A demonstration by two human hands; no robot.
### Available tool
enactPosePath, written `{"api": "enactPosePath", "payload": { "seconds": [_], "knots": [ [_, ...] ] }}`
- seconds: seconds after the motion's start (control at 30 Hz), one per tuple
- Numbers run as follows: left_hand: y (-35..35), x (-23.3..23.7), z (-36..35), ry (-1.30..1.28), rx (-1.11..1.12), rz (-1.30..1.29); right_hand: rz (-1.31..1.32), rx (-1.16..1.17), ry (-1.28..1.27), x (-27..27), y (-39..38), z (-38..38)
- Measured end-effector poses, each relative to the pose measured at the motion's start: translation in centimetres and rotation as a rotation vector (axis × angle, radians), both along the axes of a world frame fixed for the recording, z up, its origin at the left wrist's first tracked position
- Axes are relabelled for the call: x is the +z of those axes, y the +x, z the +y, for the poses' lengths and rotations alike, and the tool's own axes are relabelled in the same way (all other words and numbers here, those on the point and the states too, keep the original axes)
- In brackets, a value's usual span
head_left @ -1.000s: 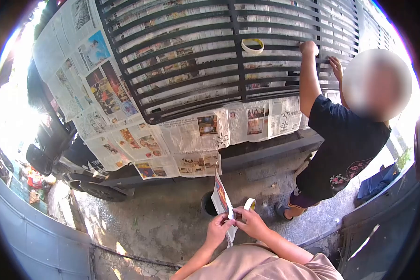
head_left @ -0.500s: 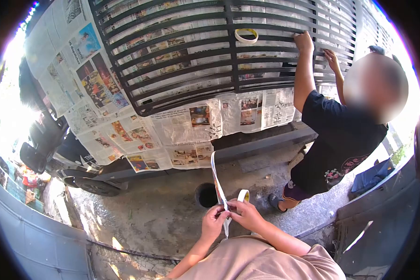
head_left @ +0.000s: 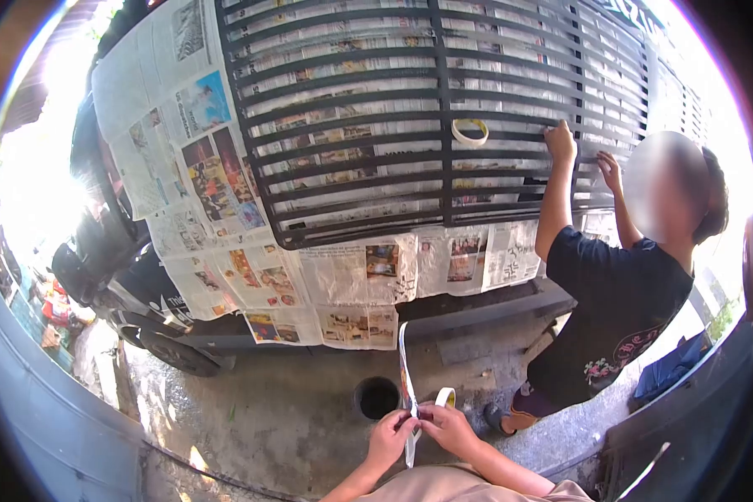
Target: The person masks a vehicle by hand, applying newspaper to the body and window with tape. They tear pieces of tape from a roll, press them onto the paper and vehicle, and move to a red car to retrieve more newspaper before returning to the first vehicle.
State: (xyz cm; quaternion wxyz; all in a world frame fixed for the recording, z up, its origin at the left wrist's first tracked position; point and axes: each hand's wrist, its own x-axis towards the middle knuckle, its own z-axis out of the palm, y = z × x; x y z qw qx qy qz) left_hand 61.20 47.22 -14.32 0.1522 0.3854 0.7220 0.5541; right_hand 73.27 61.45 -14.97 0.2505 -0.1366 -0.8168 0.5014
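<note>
- Ahead: dark slatted gate backed with newspaper sheets, spare roll on a slat, another person at right with both hands on the slats.
- Round hole in the concrete just beyond the hands.
- Left hand and right hand pinched shut on an upright newspaper strip; tape roll at the right fingers.
- Grip on the tape roll unclear.
</note>
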Motion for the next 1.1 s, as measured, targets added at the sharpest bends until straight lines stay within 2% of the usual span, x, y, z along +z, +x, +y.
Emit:
{"api": "enactPosePath", "payload": {
  "seconds": [0.13, 1.1],
  "knots": [
    [0.0, -0.3, 0.2, 0.029, -0.004, -0.066, 0.014, -0.019, -0.021, -0.1, -0.1, 0.0],
    [0.1, 0.7, -0.1, 0.016, -0.004, -0.07, 0.002, -0.016, -0.02, 0.5, -0.3, -0.3]
  ]
}}
